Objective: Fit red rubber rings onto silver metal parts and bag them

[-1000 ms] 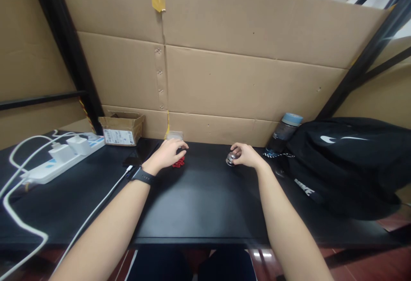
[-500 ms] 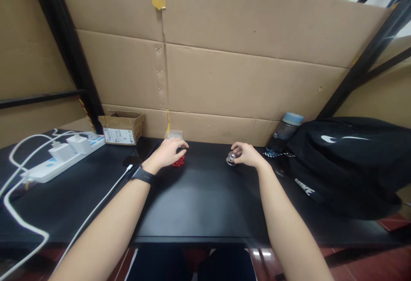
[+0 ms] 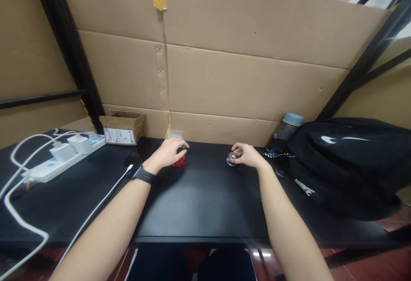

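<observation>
On the black table (image 3: 199,204), my left hand (image 3: 168,152) hovers over a small red item (image 3: 179,161) that looks like a coiled cord or cluster. Its thumb and fingers are apart, and the hand covers part of the item. Further right, my right hand (image 3: 245,154) has its thumb and fingers around a small, clear, shiny round object (image 3: 231,158), perhaps glass. A dark watch is on my left wrist. Behind my left hand, a small translucent item (image 3: 175,134) lies against the cardboard.
At the left are a white power strip (image 3: 48,171) with plugs and cables, an open cardboard box (image 3: 120,129) and a dark phone (image 3: 133,157). A blue-capped bottle (image 3: 282,133) and a black bag (image 3: 346,165) stand at the right. Cardboard (image 3: 218,88) walls the back.
</observation>
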A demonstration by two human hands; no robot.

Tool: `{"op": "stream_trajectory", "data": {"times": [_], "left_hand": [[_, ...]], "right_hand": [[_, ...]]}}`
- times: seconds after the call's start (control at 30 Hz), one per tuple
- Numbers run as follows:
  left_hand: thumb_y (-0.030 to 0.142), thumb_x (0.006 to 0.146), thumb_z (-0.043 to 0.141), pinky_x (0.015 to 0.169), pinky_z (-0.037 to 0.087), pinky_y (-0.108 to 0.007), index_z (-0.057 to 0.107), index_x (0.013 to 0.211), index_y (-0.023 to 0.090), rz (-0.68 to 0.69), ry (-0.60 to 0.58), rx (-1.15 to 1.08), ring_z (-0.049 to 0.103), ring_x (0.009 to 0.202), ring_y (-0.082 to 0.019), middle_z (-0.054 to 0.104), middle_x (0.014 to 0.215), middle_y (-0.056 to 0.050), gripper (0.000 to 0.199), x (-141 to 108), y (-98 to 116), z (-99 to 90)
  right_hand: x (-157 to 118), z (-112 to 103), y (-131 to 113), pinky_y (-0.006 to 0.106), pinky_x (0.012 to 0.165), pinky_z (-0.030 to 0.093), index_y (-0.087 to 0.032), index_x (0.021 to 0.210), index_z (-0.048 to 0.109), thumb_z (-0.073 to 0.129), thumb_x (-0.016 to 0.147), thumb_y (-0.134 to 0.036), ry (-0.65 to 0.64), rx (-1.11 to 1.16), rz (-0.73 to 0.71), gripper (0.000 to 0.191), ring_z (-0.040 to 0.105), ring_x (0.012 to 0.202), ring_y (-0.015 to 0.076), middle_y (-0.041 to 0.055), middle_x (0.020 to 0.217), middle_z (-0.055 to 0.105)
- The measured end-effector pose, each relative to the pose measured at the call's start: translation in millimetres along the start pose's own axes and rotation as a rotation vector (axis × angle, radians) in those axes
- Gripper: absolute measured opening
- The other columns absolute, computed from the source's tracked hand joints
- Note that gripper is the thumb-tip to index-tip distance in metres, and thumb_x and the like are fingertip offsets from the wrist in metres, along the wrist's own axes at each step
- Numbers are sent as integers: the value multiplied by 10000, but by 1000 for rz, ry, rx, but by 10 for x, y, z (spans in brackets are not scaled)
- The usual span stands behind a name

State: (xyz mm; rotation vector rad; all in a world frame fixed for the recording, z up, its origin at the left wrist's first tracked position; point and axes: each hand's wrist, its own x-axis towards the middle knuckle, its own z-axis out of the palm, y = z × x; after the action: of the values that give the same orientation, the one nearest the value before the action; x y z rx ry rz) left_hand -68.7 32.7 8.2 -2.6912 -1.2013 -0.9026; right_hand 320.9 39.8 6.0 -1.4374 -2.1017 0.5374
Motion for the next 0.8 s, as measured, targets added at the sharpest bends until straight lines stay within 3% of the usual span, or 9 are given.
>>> {"op": "stream_trajectory", "data": {"times": [0.8], "left_hand": [[275, 908, 547, 916, 496, -379, 693, 1044, 234, 3, -10, 3, 651, 1016, -242, 727, 1058, -49, 204, 1, -7, -6]], "right_hand": [[-35, -34, -87, 266, 726, 549, -210, 917, 658, 827, 608, -227, -3, -7, -2, 352, 725, 788, 191, 18, 863, 755]]}}
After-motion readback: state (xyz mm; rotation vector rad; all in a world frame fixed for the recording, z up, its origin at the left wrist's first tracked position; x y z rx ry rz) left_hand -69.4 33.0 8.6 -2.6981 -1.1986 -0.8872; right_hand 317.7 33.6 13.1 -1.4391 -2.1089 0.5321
